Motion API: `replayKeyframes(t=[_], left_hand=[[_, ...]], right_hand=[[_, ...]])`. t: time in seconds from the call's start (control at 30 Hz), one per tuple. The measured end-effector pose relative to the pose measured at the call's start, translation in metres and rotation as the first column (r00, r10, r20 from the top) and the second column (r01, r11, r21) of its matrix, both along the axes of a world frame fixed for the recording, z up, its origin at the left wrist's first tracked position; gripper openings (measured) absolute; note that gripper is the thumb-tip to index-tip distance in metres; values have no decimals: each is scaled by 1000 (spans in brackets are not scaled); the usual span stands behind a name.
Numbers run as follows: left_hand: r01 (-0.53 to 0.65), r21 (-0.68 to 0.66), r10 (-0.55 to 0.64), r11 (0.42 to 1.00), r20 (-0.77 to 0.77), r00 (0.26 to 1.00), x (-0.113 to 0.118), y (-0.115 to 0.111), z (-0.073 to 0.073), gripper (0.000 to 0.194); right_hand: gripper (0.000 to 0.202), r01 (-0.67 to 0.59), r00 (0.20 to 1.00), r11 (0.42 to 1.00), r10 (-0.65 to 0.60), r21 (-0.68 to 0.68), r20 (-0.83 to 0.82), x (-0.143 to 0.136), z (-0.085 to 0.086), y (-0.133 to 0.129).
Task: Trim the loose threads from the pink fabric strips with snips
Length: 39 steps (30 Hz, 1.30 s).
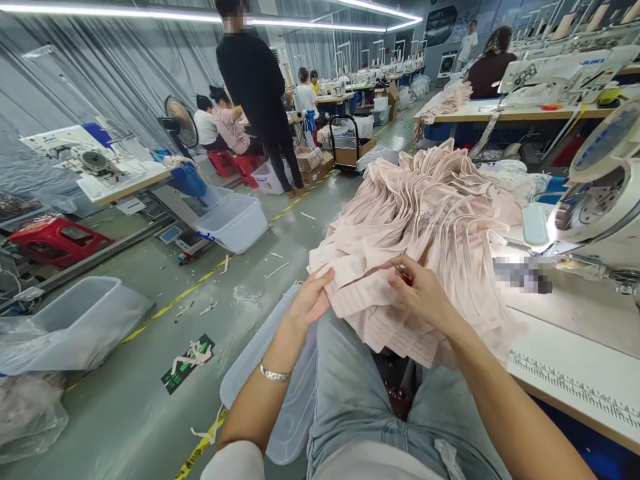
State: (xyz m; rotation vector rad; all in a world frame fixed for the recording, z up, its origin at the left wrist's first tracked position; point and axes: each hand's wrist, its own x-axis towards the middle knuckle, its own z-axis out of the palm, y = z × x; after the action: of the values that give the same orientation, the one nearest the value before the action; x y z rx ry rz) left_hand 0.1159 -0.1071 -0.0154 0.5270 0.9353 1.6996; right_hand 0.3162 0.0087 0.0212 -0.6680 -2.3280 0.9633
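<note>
A large heap of pale pink garments (400,193), with thin edges and straps, lies over the sewing table's edge and hangs above my lap. My left hand (311,298) pinches the left end of one pink fabric band (357,297) between thumb and fingers. At the band's other end, my right hand (423,293) is closed round small dark reddish thread snips (405,275), mostly hidden by the fingers. A narrow gap shows between the band and the layer behind it.
A sewing machine (600,193) stands on the table (575,340) to my right. A bluish plastic lid (270,380) lies beside my left leg. Clear bins (235,220) and a red stool (60,240) are at left. A person in black (255,87) stands ahead.
</note>
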Motion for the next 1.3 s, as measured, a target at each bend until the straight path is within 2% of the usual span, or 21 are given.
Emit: replayKeyframes(t=[0.07,0.17,0.3,0.43,0.57,0.67,0.73,0.8,0.9,0.97,1.1,1.3], left_hand=[[-44,-8,44,999,68,997,3,-6,-8,45],[-63,-15,64,998,98,993,6,-9,-11,47],[-70,1,69,998,88,994,10,-8,-6,47],[-78,-4,78,997,93,993,13,-7,-4,44],[-42,-11,43,999,107,993,16,-9,-8,43],[9,-57,-3,998,102,995,19,-18,-19,46],[95,-116,-86,989,79,993,21,-25,-28,45],[118,-154,-110,981,59,992,22,-30,-33,40],[-69,-108,79,992,91,993,21,-29,-31,34],[-168,-56,175,984,162,971,22,-24,-24,35],[-185,2,180,983,229,957,27,-16,-15,37],[-204,18,199,979,143,969,38,-14,-18,45]], right_hand=[[45,100,995,984,-101,146,-6,-1,-3,-17],[39,144,976,937,-187,318,108,-10,-11,-41],[30,197,928,883,-308,426,210,-25,-19,-56],[31,216,909,840,-359,498,212,-35,-22,-55],[29,183,910,850,-337,494,242,-37,-22,-51],[29,213,910,862,-347,460,229,-34,-26,-46],[29,257,921,874,-351,414,170,-29,-28,-45],[30,302,936,885,-345,354,65,-22,-29,-46],[30,340,940,903,-332,264,-77,-13,-28,-54],[27,332,943,914,-320,232,-88,-9,-27,-60],[23,280,956,923,-294,265,15,-13,-27,-66],[20,241,936,899,-314,365,158,-28,-28,-60]])
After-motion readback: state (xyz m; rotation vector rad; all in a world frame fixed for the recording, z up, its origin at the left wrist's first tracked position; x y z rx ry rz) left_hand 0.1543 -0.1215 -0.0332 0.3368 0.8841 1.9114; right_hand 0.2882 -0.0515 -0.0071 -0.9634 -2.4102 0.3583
